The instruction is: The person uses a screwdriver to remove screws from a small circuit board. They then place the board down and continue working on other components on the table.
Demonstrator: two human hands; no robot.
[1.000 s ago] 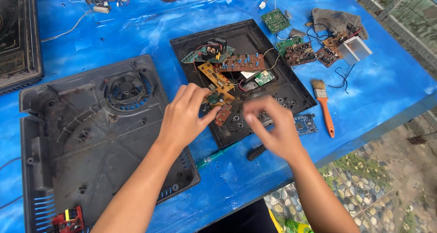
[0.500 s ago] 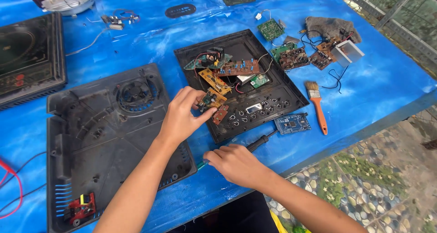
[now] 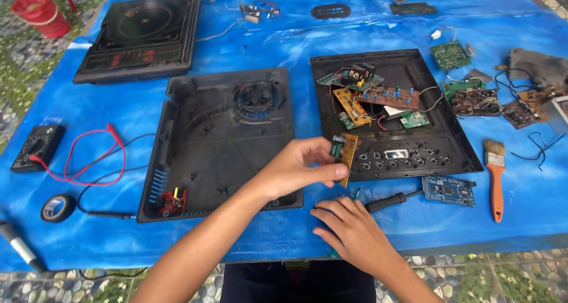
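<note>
My left hand (image 3: pixel 296 170) is clamped on a small orange circuit board (image 3: pixel 345 151), thumb and fingers pinching it, held on edge just above the gap between the two black housings. My right hand (image 3: pixel 349 232) is down on the blue tabletop (image 3: pixel 307 36), fingers curled over the handle end of a black screwdriver (image 3: pixel 387 201); I can't tell if it's actually gripped or just covered.

Layout:
- Left of the board: empty black base shell (image 3: pixel 222 140) with a round fan grille and a small red part in its near corner.
- Right of the board: black top panel (image 3: pixel 393 110) lying face down, with a pile of loose boards (image 3: pixel 370 99) sitting in it.
- Blue circuit board (image 3: pixel 448 190) just past the screwdriver tip, on the tabletop.
- Orange-handled paintbrush (image 3: pixel 495 176) further right, well apart from my hands.
- More boards (image 3: pixel 476 102) at the far right, beside a grey rag (image 3: pixel 535 66).
- Intact black induction cooker (image 3: pixel 145 36) at the far left corner.
- Multimeter (image 3: pixel 36 147) with red leads (image 3: pixel 89 158) at the left edge, roll of black tape (image 3: pixel 57 208) near it.
</note>
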